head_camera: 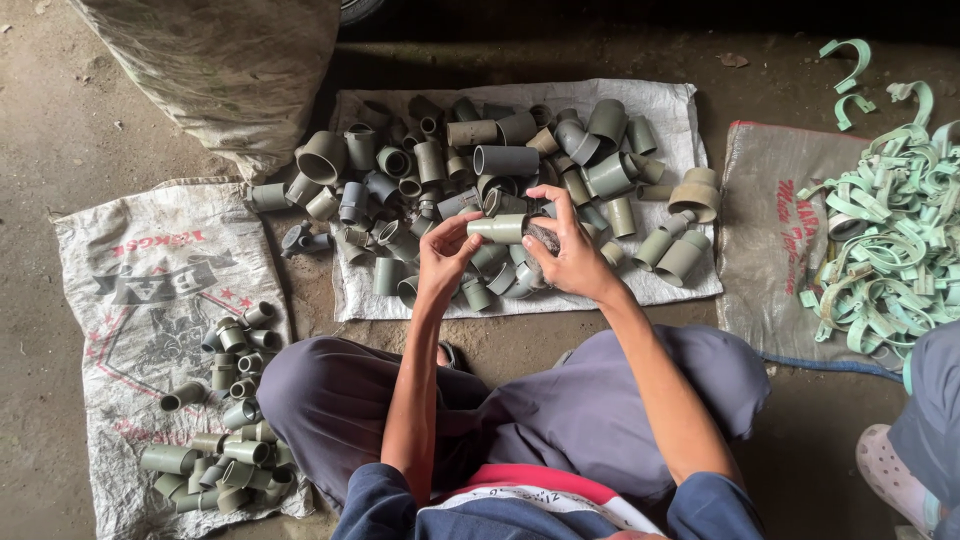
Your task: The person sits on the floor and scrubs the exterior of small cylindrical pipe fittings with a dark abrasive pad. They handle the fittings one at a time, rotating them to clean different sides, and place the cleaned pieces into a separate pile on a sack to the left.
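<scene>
My left hand [443,255] and my right hand [568,250] together hold one short grey-green plastic pipe fitting [498,229], lying sideways between them. The right hand also seems to grip a dark, rough scrap [541,240] against the fitting's end. Both hands hover above a large heap of similar grey pipe fittings [500,160] spread on a white woven sack [670,100] in front of my crossed legs.
A smaller pile of fittings [225,420] lies on a printed sack at my left. Pale green curved plastic strips [885,240] are heaped at the right beside another sack [770,230]. A full sack [220,60] stands at the back left. Another person's foot [890,475] shows bottom right.
</scene>
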